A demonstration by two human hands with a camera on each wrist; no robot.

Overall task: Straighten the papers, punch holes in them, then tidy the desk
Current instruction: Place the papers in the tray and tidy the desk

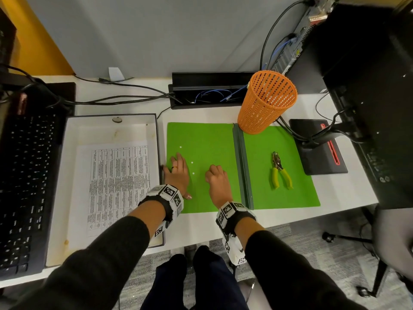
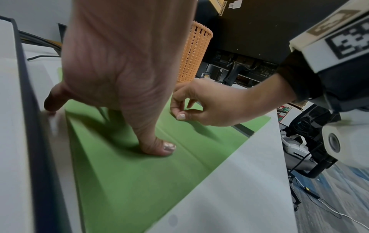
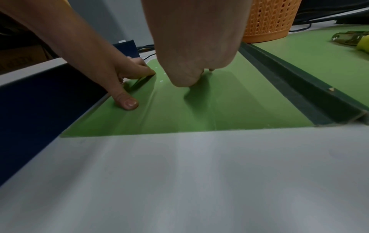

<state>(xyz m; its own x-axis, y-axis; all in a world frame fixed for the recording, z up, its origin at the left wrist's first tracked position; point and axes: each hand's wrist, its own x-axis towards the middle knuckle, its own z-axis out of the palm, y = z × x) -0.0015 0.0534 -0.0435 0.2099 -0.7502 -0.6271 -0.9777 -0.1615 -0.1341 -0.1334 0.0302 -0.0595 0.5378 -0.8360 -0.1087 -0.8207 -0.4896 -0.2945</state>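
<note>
Papers (image 1: 116,186) already laid in box (image 1: 154,139) at 9 o'clock; hole punch (image 1: 280,171) set down at 3 o'clock. White paper dots (image 1: 192,163) left on green folder (image 1: 207,139), judged tidying stage. Left hand (image 1: 178,173) flat, fingers spread, nothing held; right hand (image 1: 216,175) curled, fingertips pinched, contents could not be told.

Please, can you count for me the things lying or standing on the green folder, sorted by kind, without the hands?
Small white paper dots: 3
Hole punch with yellow handles: 1
Orange mesh basket, standing on the far edge of the green folder: 1
Total: 5
</note>
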